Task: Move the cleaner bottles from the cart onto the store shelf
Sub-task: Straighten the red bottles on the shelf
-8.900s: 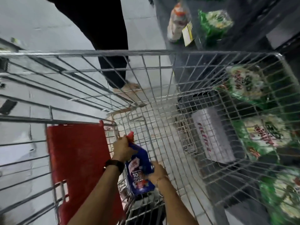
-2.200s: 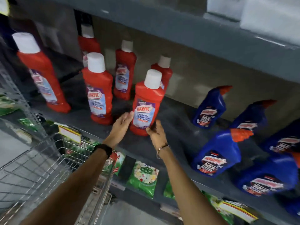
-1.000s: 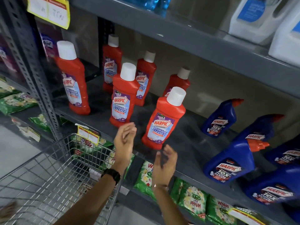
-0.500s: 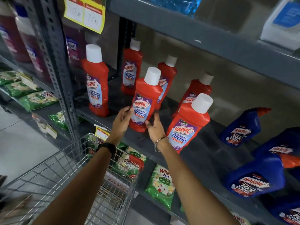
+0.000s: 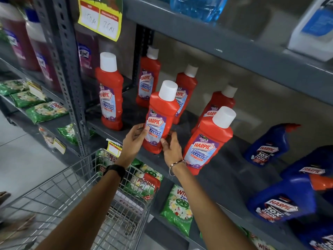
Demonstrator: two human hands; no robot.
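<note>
A red Harpic bathroom cleaner bottle (image 5: 161, 116) with a white cap stands near the front edge of the grey store shelf (image 5: 225, 179). My left hand (image 5: 135, 138) grips its lower left side and my right hand (image 5: 171, 147) presses its lower right side. Several more red bottles stand around it, one at the left (image 5: 110, 92) and one at the right (image 5: 207, 143). Blue Harpic bottles (image 5: 268, 147) with red spouts stand further right. The wire cart (image 5: 86, 195) is below my arms; no bottles show inside it.
A perforated grey upright (image 5: 69, 74) divides the shelving, with a yellow price tag (image 5: 100, 17) on it. Green detergent packets (image 5: 177, 210) lie on the lower shelf. The shelf above (image 5: 225, 46) holds blue and white containers. Purple bottles stand at far left.
Both hands have closed onto the middle red bottle's base, where half a second ago they were just reaching it. The view has shifted slightly left and closer.
</note>
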